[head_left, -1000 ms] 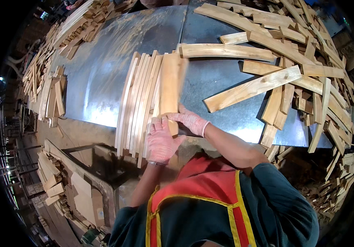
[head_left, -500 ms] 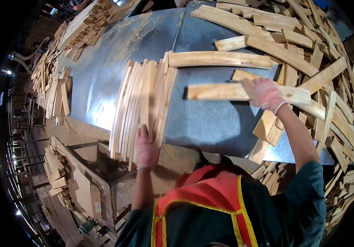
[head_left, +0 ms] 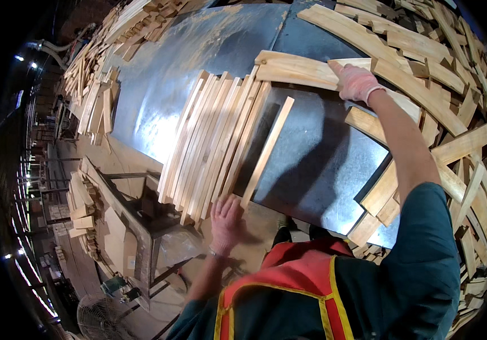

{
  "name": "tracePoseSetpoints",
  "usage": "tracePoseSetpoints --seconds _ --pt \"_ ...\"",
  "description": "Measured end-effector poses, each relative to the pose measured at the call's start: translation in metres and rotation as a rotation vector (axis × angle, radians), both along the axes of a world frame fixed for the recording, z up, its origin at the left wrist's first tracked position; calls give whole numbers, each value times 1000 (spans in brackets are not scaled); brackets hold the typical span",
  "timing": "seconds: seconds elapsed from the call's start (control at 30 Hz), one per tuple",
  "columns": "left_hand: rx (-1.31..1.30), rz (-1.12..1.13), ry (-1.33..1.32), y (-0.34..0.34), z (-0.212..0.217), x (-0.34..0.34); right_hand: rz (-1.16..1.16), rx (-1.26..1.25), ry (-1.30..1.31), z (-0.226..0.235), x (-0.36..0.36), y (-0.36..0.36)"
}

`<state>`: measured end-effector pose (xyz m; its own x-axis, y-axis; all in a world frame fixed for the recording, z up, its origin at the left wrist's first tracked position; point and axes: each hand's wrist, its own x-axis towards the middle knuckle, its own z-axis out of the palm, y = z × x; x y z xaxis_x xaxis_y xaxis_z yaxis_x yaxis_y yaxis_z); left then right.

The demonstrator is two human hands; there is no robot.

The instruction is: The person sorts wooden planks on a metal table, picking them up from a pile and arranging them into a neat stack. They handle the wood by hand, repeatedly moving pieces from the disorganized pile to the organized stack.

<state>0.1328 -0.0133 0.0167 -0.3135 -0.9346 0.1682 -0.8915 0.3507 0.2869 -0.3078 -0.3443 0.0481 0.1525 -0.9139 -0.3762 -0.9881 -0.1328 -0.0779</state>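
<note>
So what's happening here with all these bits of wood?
A person in an orange vest is handling wooden slats on a metal-topped table. The left hand rests at the near end of a neat row of slats, next to a single slat lying a little apart from the row. The right hand, in a pink glove, reaches out and lies on a long curved slat at the edge of a loose heap of slats on the right.

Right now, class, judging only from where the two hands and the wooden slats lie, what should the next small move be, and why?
Probably draw the wide slat under the right hand toward the row of slats. That hand lies flat on it, one thin slat already leans apart beside the row, and the left hand steadies the row's near ends.
</note>
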Motion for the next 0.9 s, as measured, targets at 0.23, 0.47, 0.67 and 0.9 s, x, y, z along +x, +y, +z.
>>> tracePoseSetpoints --seconds 0.23,0.47,0.67,0.9 --pt "68 157 -162 -39 -49 47 -367 279 -767 26 16 102" --pt "287 81 -68 -49 -22 36 -566 345 -1024 -46 209 190" --pt "315 71 -332 -46 -8 22 -429 81 -860 -36 151 203" --pt "243 96 -569 -48 1 -16 -472 -385 410 -17 -168 270"
